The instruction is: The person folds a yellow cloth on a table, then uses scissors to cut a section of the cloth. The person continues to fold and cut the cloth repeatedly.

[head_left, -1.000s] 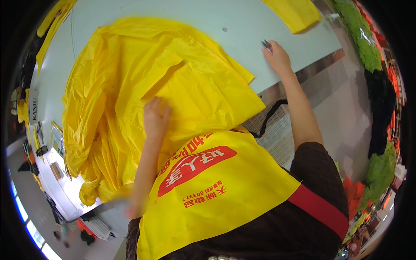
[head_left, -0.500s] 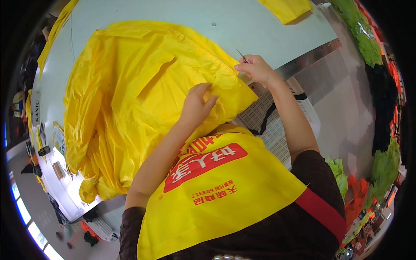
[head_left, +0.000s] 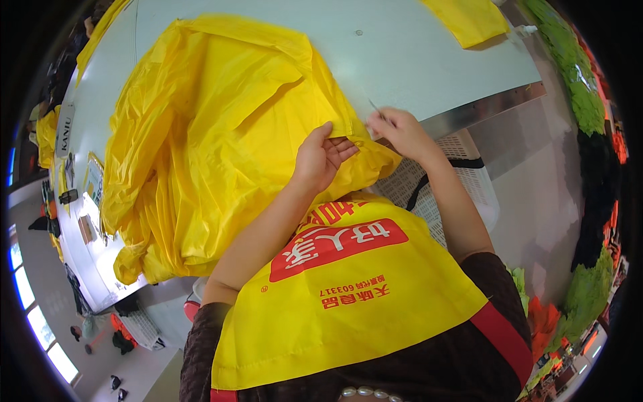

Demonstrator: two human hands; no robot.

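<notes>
A large heap of thin, shiny yellow fabric (head_left: 221, 134), with a flap or pocket edge across it, lies over the pale table and hangs toward me. My left hand (head_left: 321, 161) is turned partly palm up at its right side, fingers curled, with the seamed edge between thumb and fingers. Just right of it, my right hand (head_left: 402, 137) is closed around a thin pointed metal tool (head_left: 374, 105). The tool's tip sticks out up and left; its handle is hidden in my fingers, so its exact kind is unclear.
The pale tabletop (head_left: 402, 67) ends at a metal-edged side (head_left: 482, 110) on the right. Another yellow piece (head_left: 469, 23) lies at the far edge. Below the table edge is a white slotted basket (head_left: 472, 187) with a black strap. Green cloth piles (head_left: 569, 74) line the far right.
My left hand has turned palm up and moved right to the fabric edge. The edge has been folded and lifted there. My right hand stays close by, still with the tool.
</notes>
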